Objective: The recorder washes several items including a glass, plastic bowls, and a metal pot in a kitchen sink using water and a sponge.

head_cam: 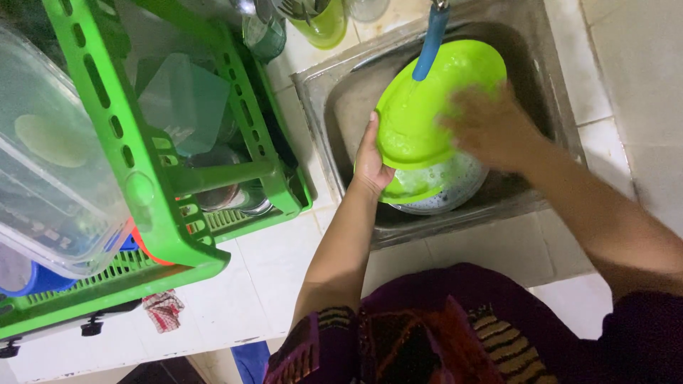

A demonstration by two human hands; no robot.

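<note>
1. The white tiled worktop (270,284) fills most of the view; its near edge is cut off by the frame and by the person's dark patterned clothing.
2. A green plastic dish rack (163,206) stands on the left of the worktop, cut off at the top and left. A clear plastic container (50,178) rests on it, and blurred dishes lie inside.
3. The steel sink (334,107) sits right of the rack, its far corner out of frame.
4. A green plastic bowl (420,121) is held tilted over the sink, under the blue tap spout (430,39).
5. Below the bowl a perforated strainer (448,188) shows only in part.
6. The right hand (491,128) lies on the bowl's right side, motion-blurred; how far its fingers curl cannot be told.
7. The left hand (370,160) grips the bowl's left rim, fingers wrapped behind it and hidden.
8. A small chequered cloth (163,311) lies near the rack's front edge.
</note>
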